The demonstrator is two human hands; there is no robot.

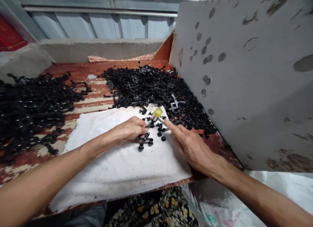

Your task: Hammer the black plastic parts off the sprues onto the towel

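My right hand (187, 140) is closed around the handle of a small hammer (157, 113) with a translucent yellow face, its forefinger stretched along the metal shaft. The hammer's head is over the small black parts in front of my left hand (132, 129). That hand pinches a black plastic bracket (144, 139) with round studs on its ends, close to the white cloth (110, 165). Several loose black round caps (163, 138) lie on the cloth between my hands. The bracket's far end is partly hidden by my left fingers.
A large heap of black parts (149, 82) covers the table behind the cloth, with pale pieces (174, 103) on its right side. Another pile of black brackets (31, 103) lies at left. An upright grey board (244, 87) walls off the right side.
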